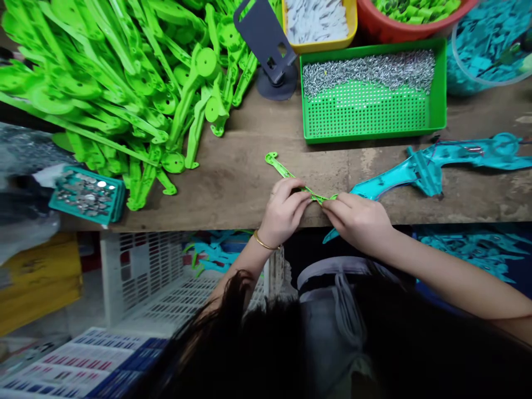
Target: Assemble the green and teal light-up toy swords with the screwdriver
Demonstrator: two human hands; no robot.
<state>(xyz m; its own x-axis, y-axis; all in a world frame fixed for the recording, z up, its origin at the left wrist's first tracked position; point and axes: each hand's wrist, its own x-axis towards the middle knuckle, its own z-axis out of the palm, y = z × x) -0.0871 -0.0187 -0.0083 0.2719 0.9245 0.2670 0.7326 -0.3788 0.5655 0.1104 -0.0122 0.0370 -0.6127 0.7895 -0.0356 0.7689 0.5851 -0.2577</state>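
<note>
My left hand (286,208) and my right hand (357,219) meet near the front edge of the wooden bench, both closed on one slim green plastic part (285,170). Its hooked end sticks out up and left past my left fingers. My fingertips cover its middle, so any small piece pinched there is hidden. Just right of my right hand lies a turquoise plastic part (386,180), shaped like a toy gun or bow body, with a small spring-like metal piece in it. A turquoise tip (331,236) shows below my right fingers.
A heap of green parts (124,72) fills the back left. Behind my hands stand a green basket (374,136) of small metal screws or pins, a dark phone stand (266,41), a yellow bin (353,22) and a red bowl (399,34). A teal tray (106,213) holds metal pieces.
</note>
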